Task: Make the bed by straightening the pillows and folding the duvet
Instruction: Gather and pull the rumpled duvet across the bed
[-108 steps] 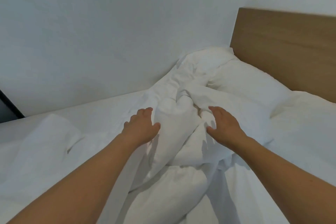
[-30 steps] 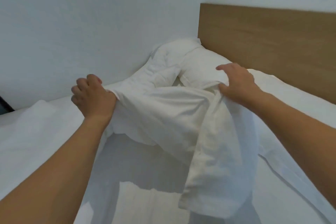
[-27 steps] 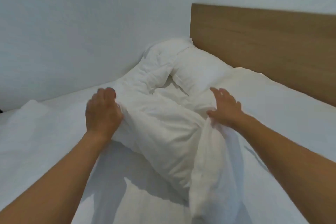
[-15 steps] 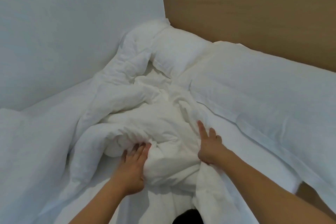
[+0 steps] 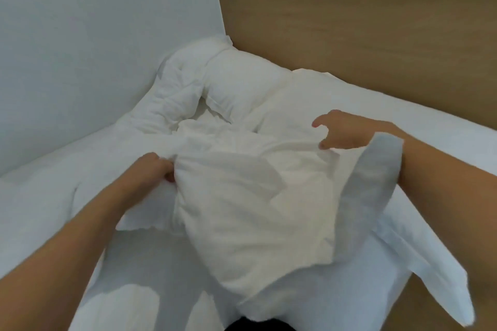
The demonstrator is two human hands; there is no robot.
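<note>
Grip, left: I see the left hand (image 5: 156, 169) closed in a fist on the left edge of the crumpled white fabric duvet (image 5: 250, 196), fingers curled into the cloth.
Grip, right: right hand (image 5: 341, 130) pinches the duvet's upper right edge between thumb and curled fingers, index finger sticking out loose.
Duvet position: bunched section lifted off the white mattress sheet (image 5: 139, 271), stretched between both hands, lower end hanging down toward me; one fold drapes over the right forearm.
Duvet rest: remaining bulk trails back along the plain white wall (image 5: 80, 48) and piles in the corner beside the far pillow.
Pillows: plump white pillow (image 5: 242, 80) in the corner against the flat brown wooden headboard (image 5: 363, 35); second flatter white pillow (image 5: 285, 113) just beside it to the right, partly behind the right hand.
Contact: lifted duvet overlaps the near edge of the second pillow; can't tell if it's touching.
Bottom edge: dark shape, unclear.
</note>
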